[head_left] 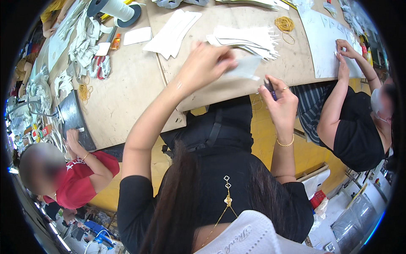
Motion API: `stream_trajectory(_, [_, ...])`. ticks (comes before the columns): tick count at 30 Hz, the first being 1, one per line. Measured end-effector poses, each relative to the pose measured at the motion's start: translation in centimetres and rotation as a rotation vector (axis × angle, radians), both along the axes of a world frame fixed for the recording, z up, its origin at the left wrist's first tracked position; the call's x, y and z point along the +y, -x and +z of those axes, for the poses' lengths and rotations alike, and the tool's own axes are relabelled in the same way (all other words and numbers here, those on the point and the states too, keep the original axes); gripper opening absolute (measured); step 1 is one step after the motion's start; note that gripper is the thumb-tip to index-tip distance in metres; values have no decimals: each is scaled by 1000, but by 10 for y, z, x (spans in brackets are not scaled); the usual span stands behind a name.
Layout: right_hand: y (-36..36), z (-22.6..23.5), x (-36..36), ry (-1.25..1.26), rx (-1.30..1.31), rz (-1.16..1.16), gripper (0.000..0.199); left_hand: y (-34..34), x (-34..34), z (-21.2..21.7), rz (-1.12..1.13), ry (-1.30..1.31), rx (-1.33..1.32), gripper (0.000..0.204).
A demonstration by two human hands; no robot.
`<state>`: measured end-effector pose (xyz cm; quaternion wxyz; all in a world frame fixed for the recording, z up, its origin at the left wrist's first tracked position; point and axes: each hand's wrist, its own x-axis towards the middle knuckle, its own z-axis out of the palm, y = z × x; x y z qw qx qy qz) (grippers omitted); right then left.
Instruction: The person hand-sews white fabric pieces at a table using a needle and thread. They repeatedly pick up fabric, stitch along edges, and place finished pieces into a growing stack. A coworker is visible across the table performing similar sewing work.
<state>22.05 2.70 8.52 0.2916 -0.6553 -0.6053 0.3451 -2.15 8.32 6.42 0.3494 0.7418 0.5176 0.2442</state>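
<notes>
A dark, slim handheld tool (270, 90), its exact kind unclear, is gripped between the thumb and fingers of the right hand (282, 100). At three o'clock from the blurred left hand (209, 62), a thin, translucent whitish sheet (248, 67) is seen right by the fingertips, near the edge of the beige wooden table (127, 97); whether it is pinched cannot be told. A fanned stack of flat white strips (243, 39) is laid at two o'clock. The sheet is probably best kept taut, with the tool's tip angled away from the fingers.
</notes>
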Motion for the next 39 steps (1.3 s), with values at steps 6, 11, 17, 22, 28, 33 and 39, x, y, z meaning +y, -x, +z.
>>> stream_trajectory(6, [4, 33, 15, 51, 184, 3, 32, -14, 68, -29, 220, -479, 323, 37])
stream_trajectory(11, [52, 26, 56, -182, 127, 375, 32, 92, 44, -63, 736, -164, 631, 47])
stream_trajectory(17, [164, -13, 106, -206, 400, 794, 30, 133, 33, -68, 678, -17, 507, 46])
stream_trajectory(22, [163, -35, 110, -269, 262, 710, 33, 115, 30, -58, 650, -200, 642, 32])
stream_trajectory(28, [105, -60, 54, -145, -162, 708, 29, 106, 23, -62, 626, -345, 622, 25])
stream_trajectory(33, [136, -77, 38, -321, -216, 683, 22, 103, 25, -61, 576, -343, 609, 17])
stream_trajectory(39, [124, -63, 52, -294, -52, 754, 14, 113, 22, -70, 553, -312, 547, 37])
